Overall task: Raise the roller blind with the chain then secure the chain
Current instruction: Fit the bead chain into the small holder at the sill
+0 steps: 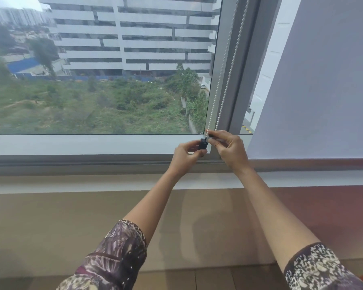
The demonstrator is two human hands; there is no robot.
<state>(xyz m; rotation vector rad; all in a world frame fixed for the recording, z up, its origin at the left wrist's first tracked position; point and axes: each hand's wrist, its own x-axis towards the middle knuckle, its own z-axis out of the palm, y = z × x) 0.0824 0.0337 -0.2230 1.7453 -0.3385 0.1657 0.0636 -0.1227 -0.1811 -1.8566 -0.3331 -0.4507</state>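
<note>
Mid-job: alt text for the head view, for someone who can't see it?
Both hands work at the bottom of the white bead chain beside the window frame: the left hand holds a black clip, the right hand pinches the chain just above it. The pane is uncovered; a grey blind hangs down to the right.

one wide-angle head cam
faces forward and slightly down at the window (103, 80), up close, left hand (187, 155) and right hand (231, 149) mid-frame
</note>
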